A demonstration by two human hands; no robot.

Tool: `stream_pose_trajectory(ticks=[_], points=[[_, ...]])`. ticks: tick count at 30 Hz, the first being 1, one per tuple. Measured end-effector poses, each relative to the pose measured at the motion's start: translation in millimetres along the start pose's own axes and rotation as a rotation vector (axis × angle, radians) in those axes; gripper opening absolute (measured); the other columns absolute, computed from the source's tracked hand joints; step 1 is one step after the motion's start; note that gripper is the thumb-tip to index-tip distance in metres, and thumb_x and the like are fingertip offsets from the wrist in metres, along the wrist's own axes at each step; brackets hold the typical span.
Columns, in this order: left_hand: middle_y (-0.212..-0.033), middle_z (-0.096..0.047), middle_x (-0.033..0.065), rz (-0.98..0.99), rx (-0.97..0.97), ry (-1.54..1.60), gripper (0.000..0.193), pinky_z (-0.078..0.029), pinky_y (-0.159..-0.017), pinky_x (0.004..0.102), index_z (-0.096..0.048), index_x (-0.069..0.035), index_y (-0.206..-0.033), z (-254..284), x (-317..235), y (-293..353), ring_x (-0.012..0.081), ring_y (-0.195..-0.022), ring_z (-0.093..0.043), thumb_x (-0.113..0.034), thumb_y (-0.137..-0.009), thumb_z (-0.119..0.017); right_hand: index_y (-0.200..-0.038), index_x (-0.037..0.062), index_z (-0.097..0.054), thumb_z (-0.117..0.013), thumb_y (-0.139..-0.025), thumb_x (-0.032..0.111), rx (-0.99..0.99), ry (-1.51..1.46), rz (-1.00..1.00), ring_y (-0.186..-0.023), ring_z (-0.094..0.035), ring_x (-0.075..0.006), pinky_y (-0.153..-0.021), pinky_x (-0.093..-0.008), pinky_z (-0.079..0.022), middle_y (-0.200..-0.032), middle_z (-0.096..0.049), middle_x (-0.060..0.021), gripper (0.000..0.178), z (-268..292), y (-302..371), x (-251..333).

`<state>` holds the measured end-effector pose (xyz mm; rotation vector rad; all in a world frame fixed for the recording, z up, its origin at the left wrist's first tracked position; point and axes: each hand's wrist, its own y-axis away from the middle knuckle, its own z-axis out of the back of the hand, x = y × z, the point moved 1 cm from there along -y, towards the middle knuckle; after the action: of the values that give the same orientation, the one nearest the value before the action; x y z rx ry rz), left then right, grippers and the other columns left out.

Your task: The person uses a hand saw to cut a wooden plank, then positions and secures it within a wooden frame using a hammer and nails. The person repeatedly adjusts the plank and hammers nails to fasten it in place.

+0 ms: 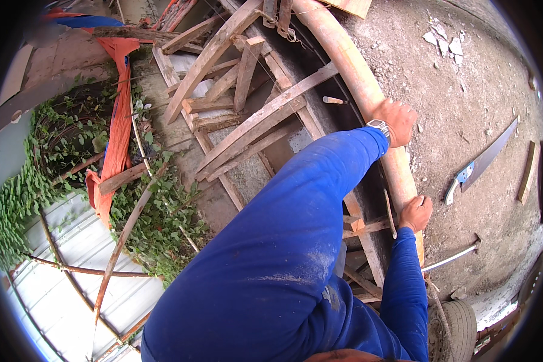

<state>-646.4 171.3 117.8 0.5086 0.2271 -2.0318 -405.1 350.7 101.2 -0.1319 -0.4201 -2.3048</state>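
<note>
A long, pale tan beam (344, 54), likely timber, runs from the top middle down to the lower right and looks curved in this view. My left hand (395, 122), with a watch at the wrist, is closed over its right edge. Nearer to me, my right hand (416, 213) is closed on the same edge, with its fingers curled and partly hidden. A handsaw (485, 158) with a blue and white handle lies on the ground to the right. Below it, a hammer (452, 258) with a pale handle lies close to the beam's near end.
Left of the beam is a wooden frame (265, 123) of crossed slats. A short wood strip (529, 172) and broken pale chips (446, 43) lie on the rough ground. A tyre (455, 332) stands at the lower right. Orange cloth (120, 120) and leafy vines (60, 133) are at left.
</note>
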Motion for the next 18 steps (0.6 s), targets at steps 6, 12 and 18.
stream_pose_trajectory(ticks=[6, 12, 18], points=[[-0.1, -0.072, 0.0094, 0.003, 0.0, 0.004, 0.015, -0.049, -0.087, 0.0476, -0.07, -0.015, -0.095, -1.8, 0.9, -0.9, 0.0294, -0.099, -0.069, -0.024, -0.084, -0.066, -0.103, 0.0069, -0.07, -0.055, -0.098, 0.032, -0.007, 0.001, -0.001, -0.102, -0.065, -0.043, -0.089, -0.0533, -0.051, -0.106, -0.07, -0.0204, 0.03, 1.9, 0.7, 2.9], [-0.099, -0.071, 0.0097, 0.003, -0.015, 0.012, 0.015, -0.05, -0.087, 0.0476, -0.069, -0.015, -0.095, 0.4, -0.2, 0.2, 0.0298, -0.098, -0.069, -0.024, -0.084, -0.066, -0.103, 0.007, -0.07, -0.055, -0.099, 0.032, -0.021, -0.01, 0.016, -0.101, -0.065, -0.043, -0.088, -0.0533, -0.051, -0.106, -0.07, -0.0205, 0.03, 0.6, 1.0, 0.5], [-0.099, -0.071, 0.0098, -0.009, -0.011, 0.003, 0.015, -0.05, -0.087, 0.0477, -0.069, -0.015, -0.095, 1.9, -0.3, 0.6, 0.0299, -0.097, -0.069, -0.024, -0.084, -0.065, -0.104, 0.0071, -0.071, -0.054, -0.099, 0.032, -0.027, -0.019, 0.046, -0.102, -0.065, -0.0424, -0.088, -0.053, -0.051, -0.106, -0.07, -0.0202, 0.03, -2.9, 0.2, -4.5]])
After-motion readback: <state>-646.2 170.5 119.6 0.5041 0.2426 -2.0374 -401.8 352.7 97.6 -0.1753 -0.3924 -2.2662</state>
